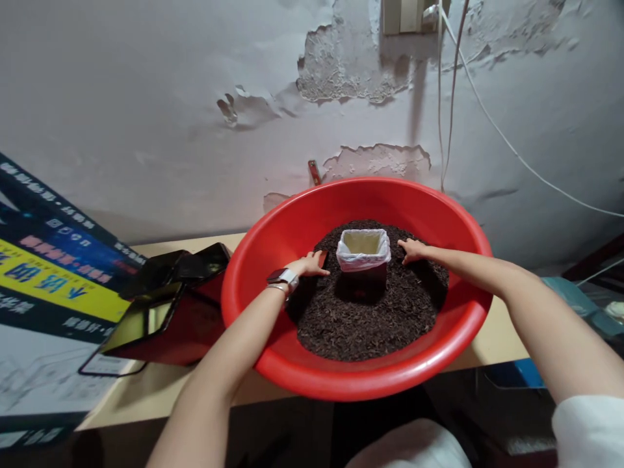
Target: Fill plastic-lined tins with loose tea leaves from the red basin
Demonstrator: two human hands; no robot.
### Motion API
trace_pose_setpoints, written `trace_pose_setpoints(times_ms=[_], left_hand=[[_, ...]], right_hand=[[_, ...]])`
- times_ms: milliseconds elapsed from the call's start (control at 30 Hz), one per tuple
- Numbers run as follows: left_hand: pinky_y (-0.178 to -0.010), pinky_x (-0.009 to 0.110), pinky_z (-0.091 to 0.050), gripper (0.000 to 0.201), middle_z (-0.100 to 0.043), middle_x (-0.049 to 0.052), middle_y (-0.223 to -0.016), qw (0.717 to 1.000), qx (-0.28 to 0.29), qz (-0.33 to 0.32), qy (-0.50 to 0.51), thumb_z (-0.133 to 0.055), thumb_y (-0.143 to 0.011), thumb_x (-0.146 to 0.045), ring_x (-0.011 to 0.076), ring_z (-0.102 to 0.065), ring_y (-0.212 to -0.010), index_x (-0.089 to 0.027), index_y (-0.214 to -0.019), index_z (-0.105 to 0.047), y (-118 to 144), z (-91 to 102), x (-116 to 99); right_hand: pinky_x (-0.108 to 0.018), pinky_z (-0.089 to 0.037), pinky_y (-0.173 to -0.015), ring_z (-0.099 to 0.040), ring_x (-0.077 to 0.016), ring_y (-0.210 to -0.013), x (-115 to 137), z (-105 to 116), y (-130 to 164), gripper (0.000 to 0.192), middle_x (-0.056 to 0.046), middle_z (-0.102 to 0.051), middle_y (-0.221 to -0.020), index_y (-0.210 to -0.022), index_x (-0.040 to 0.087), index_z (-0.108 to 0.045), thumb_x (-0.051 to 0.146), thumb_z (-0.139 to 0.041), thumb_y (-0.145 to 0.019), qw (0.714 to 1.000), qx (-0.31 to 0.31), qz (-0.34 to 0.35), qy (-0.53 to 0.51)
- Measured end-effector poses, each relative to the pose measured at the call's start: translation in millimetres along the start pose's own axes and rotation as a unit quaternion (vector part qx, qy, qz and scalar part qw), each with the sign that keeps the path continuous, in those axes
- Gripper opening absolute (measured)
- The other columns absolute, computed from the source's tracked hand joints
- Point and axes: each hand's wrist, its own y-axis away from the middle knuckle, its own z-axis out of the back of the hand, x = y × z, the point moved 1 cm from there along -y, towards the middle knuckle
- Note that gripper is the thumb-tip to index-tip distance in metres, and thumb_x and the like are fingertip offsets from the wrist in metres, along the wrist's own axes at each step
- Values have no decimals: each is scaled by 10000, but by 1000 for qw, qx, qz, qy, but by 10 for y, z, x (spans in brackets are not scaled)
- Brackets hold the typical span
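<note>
- One red basin (365, 385), high-walled, probably to confine loose dark flakes (361, 335).
- Bag-lined box (365, 273), upright in flakes between hands, likely for two-sided reach.
- Right hand (412, 249) on flakes, fingers relaxed, nothing visibly held.
- Left hand (308, 264) at small reddish piece (323, 259); cannot tell if gripping.

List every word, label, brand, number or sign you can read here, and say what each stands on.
"不锈钢", it seems: large blue characters, upside down, on the yellow band of the printed panel.
Other white and pink lettering, same panel: too blurred to read.
Small white icons, same panel: too small to tell.
No other lettering can be made out.
</note>
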Motion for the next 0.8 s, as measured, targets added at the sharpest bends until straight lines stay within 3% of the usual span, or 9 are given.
trace_pose_setpoints(times_ms=[100,167,233,300,400,467,600,700,800], left_hand=[[-1136,337,-327,994,-194,243,-1614,1000,-12,25,15,-579,-822,-538,299,-257,-1486,-48,-1566,-137,-21,83,177],[-1142,348,-319,996,-187,241,-1616,999,-14,39,11,-566,-825,-544,304,-233,-1493,-34,-1566,-138,-19,132,275],[-1145,379,-320,993,-174,237,-1618,998,-17,57,10,-554,-831,-548,315,-220,-1495,-38,-1570,-130,-15,168,347],[-1146,409,-324,990,-160,235,-1618,997,-25,69,14,-550,-836,-547,324,-216,-1495,-47,-1574,-119,-19,188,391],[-1157,420,-308,980,-158,225,-1619,997,-36,63,16,-553,-841,-545,320,-207,-1497,-60,-1577,-124,-50,197,414],[-1162,413,-299,982,-168,231,-1615,998,-40,55,12,-572,-834,-539,321,-209,-1496,-61,-1575,-140,-75,198,407],[-1132,408,-342,977,-215,234,-1601,999,-26,35,5,-600,-815,-511,327,-260,-1480,-80,-1572,-158,-56,209,329],[-1114,344,-366,1011,-196,201,-1619,1000,5,18,19,-602,-818,-520,294,-270,-1482,-92,-1583,-100,48,236,225],[-1043,348,-450,1026,-249,199,-1606,997,59,19,40,-627,-806,-576,330,-369,-1432,-111,-1584,-146,180,271,119]], right_hand=[[-426,-380,-1110,-377,-312,-1419,-108,52,221,669,15,-409,-1547,-1435,402,-448,617,-580,-815,999,-11,35,-30],[-431,-431,-1071,-452,-294,-1364,-28,85,153,587,42,-502,-1469,-1413,419,-475,561,-551,-848,999,-27,34,-30],[-422,-462,-1027,-538,-299,-1266,140,136,-72,571,2,-599,-1361,-1348,370,-558,486,-639,-795,999,-38,-30,20],[-434,-472,-999,-561,-326,-1223,320,229,-339,608,-72,-624,-1314,-1327,289,-587,407,-707,-743,997,-49,-49,42],[-428,-473,-985,-557,-320,-1223,486,465,-577,583,-114,-612,-1312,-1338,247,-564,382,-673,-781,993,-86,-61,61],[-402,-471,-985,-563,-286,-1204,584,660,-592,498,-88,-634,-1271,-1296,248,-574,389,-623,-821,988,-140,-38,59],[-363,-483,-957,-614,-227,-1068,970,923,-503,385,-31,-691,-1123,-1174,236,-602,339,-646,-805,973,-217,80,21],[-383,-500,-927,-630,-229,-1010,1309,924,-468,410,-50,-688,-1067,-1153,221,-588,369,-695,-786,976,-190,107,26],[-408,-517,-910,-635,-251,-1008,1473,873,-410,510,-94,-665,-1078,-1165,189,-568,436,-736,-751,984,-153,89,26]])
